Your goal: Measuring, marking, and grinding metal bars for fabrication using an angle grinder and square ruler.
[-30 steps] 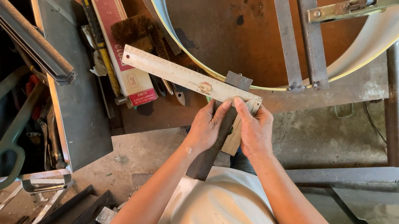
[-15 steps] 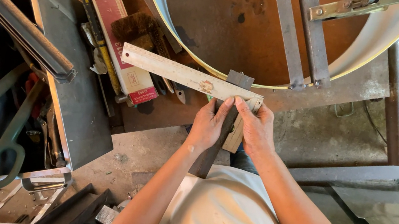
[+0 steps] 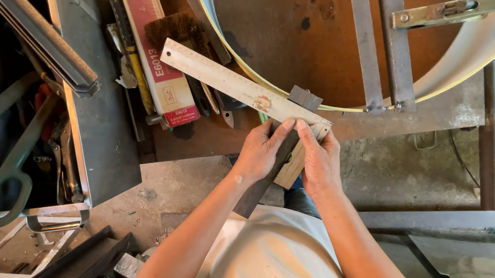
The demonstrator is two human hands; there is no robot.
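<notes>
Both hands are on a try square [image 3: 249,91] at the front edge of the desk [image 3: 440,111]. The left hand [image 3: 259,151] has its fingers curled shut along the dark bar [image 3: 264,179] that runs down toward the body, and the right hand [image 3: 322,165] is closed over the wooden stock [image 3: 291,166], fingertips up against the corner where the metal blade meets it. The blade lies flat, pointing left across the desk, its far end over a red box of welding rods [image 3: 156,43] and a brush [image 3: 178,30].

I reckon the square is stiff and fairly light (thin steel blade, so it probably flexes if you lift it by the tip). Best grip looks like the stock, right at the corner. A big round rusty pan with a pale rim [image 3: 319,30] sits just behind, and an open toolbox [image 3: 37,77] is off to the left.
</notes>
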